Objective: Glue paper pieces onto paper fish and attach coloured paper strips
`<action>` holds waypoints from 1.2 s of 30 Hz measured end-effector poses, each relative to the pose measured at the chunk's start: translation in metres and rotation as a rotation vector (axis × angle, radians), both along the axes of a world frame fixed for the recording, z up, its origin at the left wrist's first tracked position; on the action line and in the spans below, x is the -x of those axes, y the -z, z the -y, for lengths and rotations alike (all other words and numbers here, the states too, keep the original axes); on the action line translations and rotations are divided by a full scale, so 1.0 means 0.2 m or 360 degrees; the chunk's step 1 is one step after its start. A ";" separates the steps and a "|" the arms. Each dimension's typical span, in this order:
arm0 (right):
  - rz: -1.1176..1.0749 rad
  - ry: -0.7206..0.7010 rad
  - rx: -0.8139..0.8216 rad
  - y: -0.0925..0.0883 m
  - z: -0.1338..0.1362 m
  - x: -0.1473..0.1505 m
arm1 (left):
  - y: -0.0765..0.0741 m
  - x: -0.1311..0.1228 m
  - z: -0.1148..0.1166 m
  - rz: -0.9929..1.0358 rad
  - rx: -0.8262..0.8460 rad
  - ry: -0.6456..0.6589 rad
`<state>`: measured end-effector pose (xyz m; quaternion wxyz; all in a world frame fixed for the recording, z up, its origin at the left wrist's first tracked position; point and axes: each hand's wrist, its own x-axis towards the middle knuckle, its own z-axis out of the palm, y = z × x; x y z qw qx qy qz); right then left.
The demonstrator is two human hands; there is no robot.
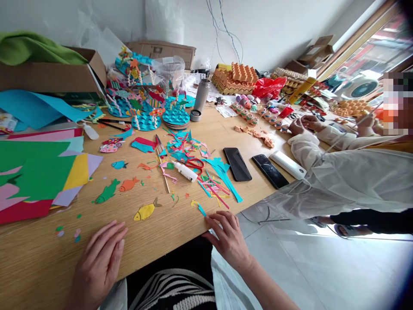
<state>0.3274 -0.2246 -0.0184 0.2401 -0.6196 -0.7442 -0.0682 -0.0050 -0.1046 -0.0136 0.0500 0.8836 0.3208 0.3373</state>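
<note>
My left hand [98, 262] lies flat on the wooden table [41, 258] near its front edge, fingers stretched out and holding nothing. My right hand [227, 239] rests at the table's edge, its fingertips on a small blue and yellow paper scrap [198, 207]; whether it pinches the scrap I cannot tell. Paper fish lie ahead of my hands: a yellow fish [146, 211], a green fish [107, 191] and an orange fish [128, 184]. A white glue bottle [185, 171] lies among cut paper scraps with red-handled scissors [195, 163].
Coloured paper sheets [35, 172] are stacked at left. Blue paper sea models [145, 107] stand at the back. Two black phones [237, 163] [269, 171] lie right of centre. A person in a white sleeve [342, 176] works at the right with egg cartons [238, 79].
</note>
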 end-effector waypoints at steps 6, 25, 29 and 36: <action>-0.0072 -0.0042 -0.0062 0.01 0.02 0.03 | 0.00 0.00 0.01 0.0004 -0.0002 -0.0009; -0.0325 -0.0165 0.0026 -0.02 0.02 0.03 | 0.01 0.00 0.00 -0.0004 0.0018 -0.0012; -0.0407 -0.0017 0.0041 -0.02 0.00 0.03 | 0.01 0.00 0.00 -0.0008 0.0024 -0.0012; -0.0800 0.0331 0.0092 -0.02 -0.06 0.03 | 0.01 0.00 0.00 -0.0005 0.0035 -0.0033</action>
